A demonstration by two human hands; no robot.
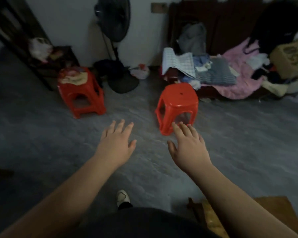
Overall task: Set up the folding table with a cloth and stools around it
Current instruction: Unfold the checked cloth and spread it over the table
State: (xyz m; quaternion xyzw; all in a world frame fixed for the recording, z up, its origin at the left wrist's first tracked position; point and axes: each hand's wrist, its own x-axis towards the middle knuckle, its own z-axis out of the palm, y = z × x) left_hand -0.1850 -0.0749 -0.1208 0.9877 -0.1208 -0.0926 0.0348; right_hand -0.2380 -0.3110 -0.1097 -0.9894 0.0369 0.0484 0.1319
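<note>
A red plastic stool stands upright on the grey floor ahead, its seat bare. My right hand reaches toward its near legs with fingers spread, holding nothing, its fingertips overlapping the stool's lower edge in the picture. My left hand is stretched forward to the left of that stool, fingers straight, over bare floor. A second red stool stands farther left with cloth or bags piled on its seat. A brown wooden surface, perhaps the table, shows at the bottom right corner.
A black standing fan rests by the wall between the stools. A low bench at the right holds a heap of clothes and fabrics. A dark frame leans at the left. My shoe is below.
</note>
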